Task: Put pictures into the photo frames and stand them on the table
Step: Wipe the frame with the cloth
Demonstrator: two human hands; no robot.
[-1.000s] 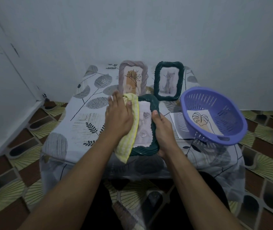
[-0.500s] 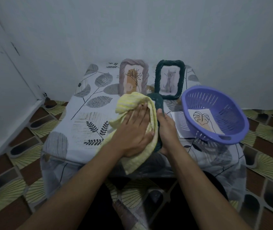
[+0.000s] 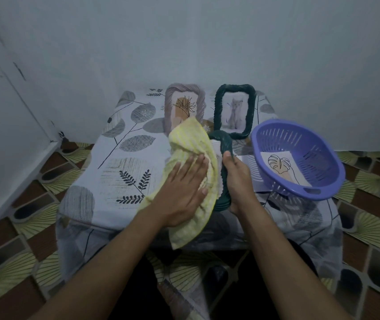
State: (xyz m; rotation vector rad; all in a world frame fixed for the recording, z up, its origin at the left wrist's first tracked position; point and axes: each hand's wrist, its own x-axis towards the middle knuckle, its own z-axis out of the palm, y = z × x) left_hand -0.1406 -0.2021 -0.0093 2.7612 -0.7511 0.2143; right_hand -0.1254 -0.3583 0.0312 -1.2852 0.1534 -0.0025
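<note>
My right hand (image 3: 238, 181) grips the right edge of a dark green rope-rimmed photo frame (image 3: 224, 155), held tilted above the table's near side. My left hand (image 3: 183, 190) lies flat with straight fingers on a yellow cloth (image 3: 191, 146), pressing it against the frame's front; the cloth hides most of the frame and its picture. At the back of the table stand two filled frames: a grey one (image 3: 184, 105) with a plant drawing and a dark green one (image 3: 234, 110) with a cat picture.
A purple plastic basket (image 3: 299, 162) sits on the table's right side with a leaf-drawing picture (image 3: 279, 165) inside. Papers lie under the basket's left edge. The table wears a leaf-print cloth (image 3: 119, 167). Walls close in behind and at left; patterned floor tiles surround the table.
My left hand has swept the yellow cloth from the frame's left edge across its front toward the right, covering the picture. My right hand has kept its grip on the frame's right edge.
</note>
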